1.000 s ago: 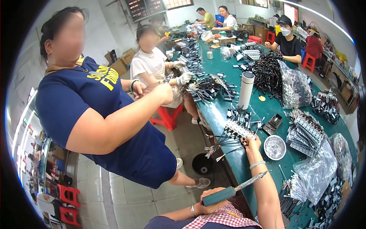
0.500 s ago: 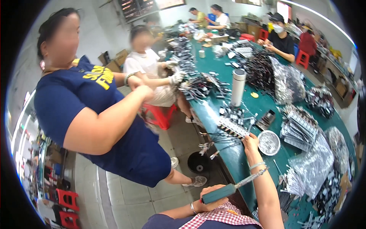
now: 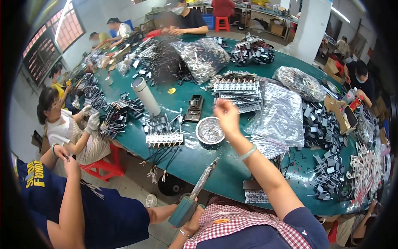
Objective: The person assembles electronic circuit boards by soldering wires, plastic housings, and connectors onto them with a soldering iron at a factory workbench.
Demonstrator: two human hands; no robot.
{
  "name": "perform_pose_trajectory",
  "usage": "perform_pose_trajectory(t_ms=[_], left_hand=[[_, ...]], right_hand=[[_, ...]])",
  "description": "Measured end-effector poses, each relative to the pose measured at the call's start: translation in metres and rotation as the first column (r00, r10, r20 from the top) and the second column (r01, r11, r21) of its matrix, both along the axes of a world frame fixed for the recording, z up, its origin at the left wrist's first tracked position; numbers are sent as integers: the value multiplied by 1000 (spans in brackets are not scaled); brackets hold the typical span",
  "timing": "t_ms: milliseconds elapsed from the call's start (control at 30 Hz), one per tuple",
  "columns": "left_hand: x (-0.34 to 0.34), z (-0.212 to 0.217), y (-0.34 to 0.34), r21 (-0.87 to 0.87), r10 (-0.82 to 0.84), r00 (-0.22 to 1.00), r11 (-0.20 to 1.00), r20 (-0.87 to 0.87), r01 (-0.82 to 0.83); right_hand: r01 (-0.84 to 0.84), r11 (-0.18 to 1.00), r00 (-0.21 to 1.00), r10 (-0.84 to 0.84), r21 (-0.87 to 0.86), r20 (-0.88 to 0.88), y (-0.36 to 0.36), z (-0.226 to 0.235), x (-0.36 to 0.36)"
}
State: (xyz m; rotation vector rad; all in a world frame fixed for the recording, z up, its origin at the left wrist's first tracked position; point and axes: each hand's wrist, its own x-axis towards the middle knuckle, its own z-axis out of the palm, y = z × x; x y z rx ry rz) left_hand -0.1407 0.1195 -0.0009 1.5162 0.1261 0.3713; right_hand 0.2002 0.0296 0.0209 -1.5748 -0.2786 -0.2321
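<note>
My left hand (image 3: 192, 220) is closed round the teal handle of a soldering iron (image 3: 194, 201) with a long silvery barrel, its tip pointing up over the table's near edge. My right hand (image 3: 228, 118) is raised over the table with fingers curled together. It is between a white bowl (image 3: 200, 135) of silvery material and a stack of white panels (image 3: 236, 88); whether its fingers hold anything is too small to tell. A white strip panel (image 3: 164, 139) with dark wires hanging over the edge lies left of the bowl.
A white flask (image 3: 146, 97) and a small dark metal holder (image 3: 194, 108) stand beyond the panel. Bagged parts (image 3: 280, 112) and loose dark pieces (image 3: 325, 137) lie to the right. A co-worker in a navy shirt (image 3: 35, 178) stands close at left; others sit around the table.
The view has swung right. My right hand has let go of the strip panel and moved right, past the bowl. My left hand still holds the soldering iron, now pointing more upward.
</note>
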Motion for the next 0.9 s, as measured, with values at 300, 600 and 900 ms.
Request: perform_pose_trajectory(t_ms=[300, 600, 900], left_hand=[[-4, -17, -10, -9, 38, 997, 999, -63, -38], [0, -9, -7, 249, 136, 990, 960, -25, -126], [-8, -2, 2, 478, 112, 994, 872, 13, -105]], right_hand=[[662, 550, 727, -637, -508, 258, -78, -13, 114], [566, 516, 746, -652, -643, 134, -93, 0, 133], [584, 748, 807, -576, -314, 128, -99, 22, 190]])
